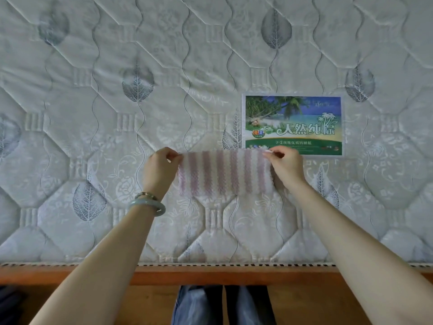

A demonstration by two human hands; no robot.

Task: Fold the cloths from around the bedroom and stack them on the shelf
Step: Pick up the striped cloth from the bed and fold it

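A small cloth (225, 174) with pink and white stripes hangs stretched between my two hands just above the quilted mattress (117, 113). My left hand (160, 168) pinches its upper left corner. My right hand (287, 166) pinches the upper right corner. The cloth's lower edge reaches down to the mattress surface. A pale green bangle sits on my left wrist. No shelf is in view.
A colourful printed label (293, 123) with a beach picture is fixed to the mattress just behind my right hand. The wooden bed frame (210, 274) runs along the near edge. My legs in jeans (199, 306) stand below it on the floor.
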